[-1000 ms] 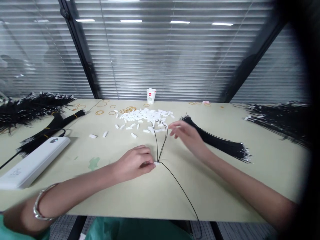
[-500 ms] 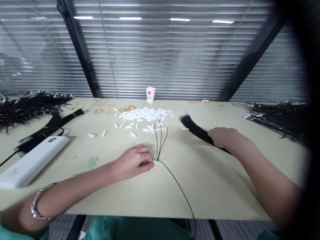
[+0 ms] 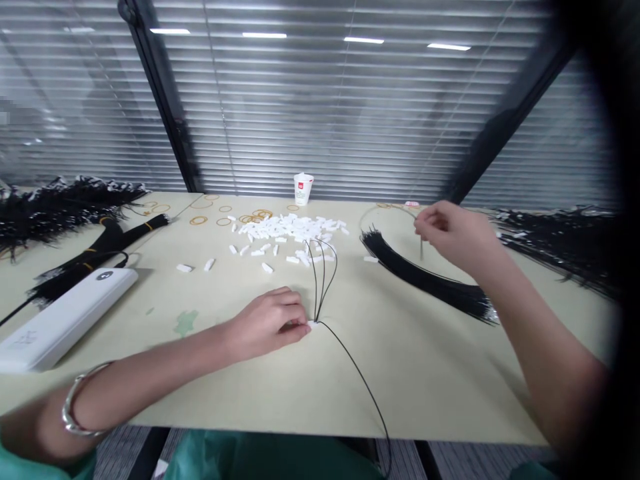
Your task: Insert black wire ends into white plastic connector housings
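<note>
My left hand (image 3: 275, 317) rests on the table, thumb and fingers pinched on a small white plastic connector (image 3: 313, 324). Several thin black wires (image 3: 323, 287) run from this connector; some loop up and away, and one trails over the table's front edge. Raised above the right side, my right hand (image 3: 445, 230) pinches a single thin wire (image 3: 385, 208), which arcs to the left and is blurred. Below that hand a thick bundle of black wires (image 3: 425, 277) lies on the table, its right end silvery and partly by my forearm.
White connectors (image 3: 285, 229) lie in a loose heap mid-table, near yellow rubber bands (image 3: 255, 217) and a paper cup (image 3: 303, 189). At left are a white power bank (image 3: 70, 320), tied wire bundles (image 3: 110, 247) and a dark pile (image 3: 65, 207). Another wire pile (image 3: 560, 247) lies far right.
My right hand has let go of the black bundle and risen up from it, with one wire in its fingers. My left hand has stayed on the connector.
</note>
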`<state>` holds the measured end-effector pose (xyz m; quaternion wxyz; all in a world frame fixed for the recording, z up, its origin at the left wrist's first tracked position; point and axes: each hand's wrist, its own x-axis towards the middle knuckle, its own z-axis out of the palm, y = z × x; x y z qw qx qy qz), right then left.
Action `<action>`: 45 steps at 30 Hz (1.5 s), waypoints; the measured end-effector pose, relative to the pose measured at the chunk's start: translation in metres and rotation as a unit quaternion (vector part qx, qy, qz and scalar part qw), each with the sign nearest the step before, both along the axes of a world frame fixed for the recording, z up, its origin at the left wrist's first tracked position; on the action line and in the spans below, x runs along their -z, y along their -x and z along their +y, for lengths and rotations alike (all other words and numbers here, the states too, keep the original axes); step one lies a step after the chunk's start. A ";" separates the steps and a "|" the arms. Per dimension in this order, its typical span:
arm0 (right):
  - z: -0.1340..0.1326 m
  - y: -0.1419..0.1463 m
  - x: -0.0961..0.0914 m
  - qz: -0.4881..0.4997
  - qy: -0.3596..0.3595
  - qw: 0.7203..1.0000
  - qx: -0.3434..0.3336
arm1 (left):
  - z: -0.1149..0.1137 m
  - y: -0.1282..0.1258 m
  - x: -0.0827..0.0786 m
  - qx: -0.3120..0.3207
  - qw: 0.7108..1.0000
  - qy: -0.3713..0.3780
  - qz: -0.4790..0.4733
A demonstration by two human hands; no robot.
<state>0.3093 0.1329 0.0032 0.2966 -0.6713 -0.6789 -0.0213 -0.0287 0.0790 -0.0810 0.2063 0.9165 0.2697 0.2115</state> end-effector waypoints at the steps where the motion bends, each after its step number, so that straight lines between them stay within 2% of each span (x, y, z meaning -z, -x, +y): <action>1: -0.001 0.006 -0.003 0.046 -0.004 0.998 -0.029 | 0.000 0.000 0.000 0.001 1.000 0.000 -0.001; 4: -0.008 0.030 -0.005 0.173 0.001 0.978 -0.120 | 0.001 0.000 0.000 0.002 1.000 -0.001 -0.002; 7: -0.022 0.060 0.004 0.252 0.033 0.951 -0.178 | 0.001 0.000 0.000 0.003 1.000 -0.002 -0.005; 8: -0.028 0.072 0.009 0.278 0.053 0.939 -0.196 | 0.001 0.000 0.000 0.002 1.000 -0.003 -0.005; 10: -0.039 0.095 0.019 0.359 0.109 0.895 -0.240 | 0.001 0.000 0.000 0.002 1.000 -0.005 -0.006; 12: -0.049 0.115 0.028 0.378 0.174 0.868 -0.272 | 0.000 0.000 0.000 0.003 1.000 -0.006 -0.007; 15: -0.059 0.130 0.036 0.367 0.231 0.849 -0.301 | 0.000 0.000 0.000 0.004 1.000 -0.008 -0.007; 17: -0.060 0.131 0.038 0.362 0.239 0.847 -0.307 | 0.001 -0.001 -0.001 0.004 1.000 -0.008 -0.008; 22: -0.058 0.126 0.037 0.346 0.223 0.862 -0.297 | 0.002 -0.001 0.000 0.006 1.000 -0.008 -0.009; 31: -0.062 0.129 0.043 0.348 0.218 0.859 -0.306 | 0.001 0.000 0.000 0.008 1.000 -0.009 -0.011; 45: -0.066 0.132 0.037 0.329 0.186 0.874 -0.305 | 0.001 -0.001 0.000 0.004 1.000 -0.011 -0.012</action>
